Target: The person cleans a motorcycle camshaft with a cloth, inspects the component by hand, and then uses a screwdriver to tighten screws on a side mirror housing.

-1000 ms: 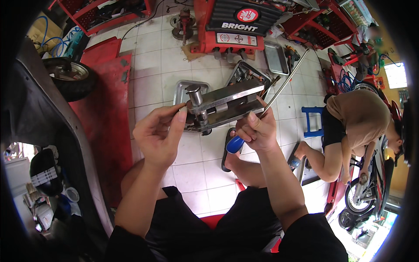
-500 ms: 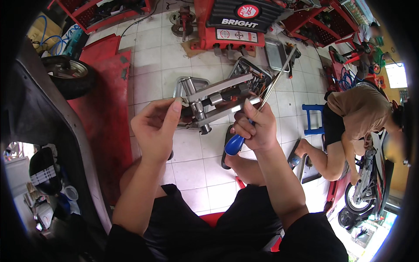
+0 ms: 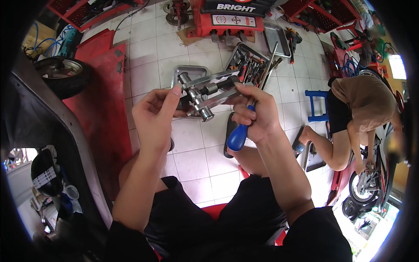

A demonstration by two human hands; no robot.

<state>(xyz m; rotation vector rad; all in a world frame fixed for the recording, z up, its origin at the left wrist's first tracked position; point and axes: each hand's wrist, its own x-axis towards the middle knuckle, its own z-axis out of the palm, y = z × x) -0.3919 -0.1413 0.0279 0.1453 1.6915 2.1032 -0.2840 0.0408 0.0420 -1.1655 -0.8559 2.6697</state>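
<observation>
Between my hands, above the tiled floor, is a metal jaw puller [image 3: 211, 101] with two flat silver arms, a chromed crosspiece and a dark central screw. My left hand [image 3: 152, 117] pinches its left end, thumb by the crosspiece and fingers partly hidden behind. My right hand [image 3: 261, 114] wraps around a screwdriver [image 3: 238, 138] with a blue handle, its long shaft pointing up and away. The right thumb and forefinger also touch the far right end of the puller's arms.
Beyond my hands lie a tray of hand tools [image 3: 236, 48], another metal tray [image 3: 276, 32] and a drill [image 3: 293, 38]. A red platform [image 3: 98, 105] and wheel [image 3: 65, 73] stand left. At right, a co-worker [image 3: 364, 98] bends over a motorcycle [image 3: 366, 190] near a blue stool [image 3: 317, 106].
The view has tipped nearer, so the background sits higher. The puller has turned slightly in my hands, and the screwdriver stands steeper. The co-worker has bent lower.
</observation>
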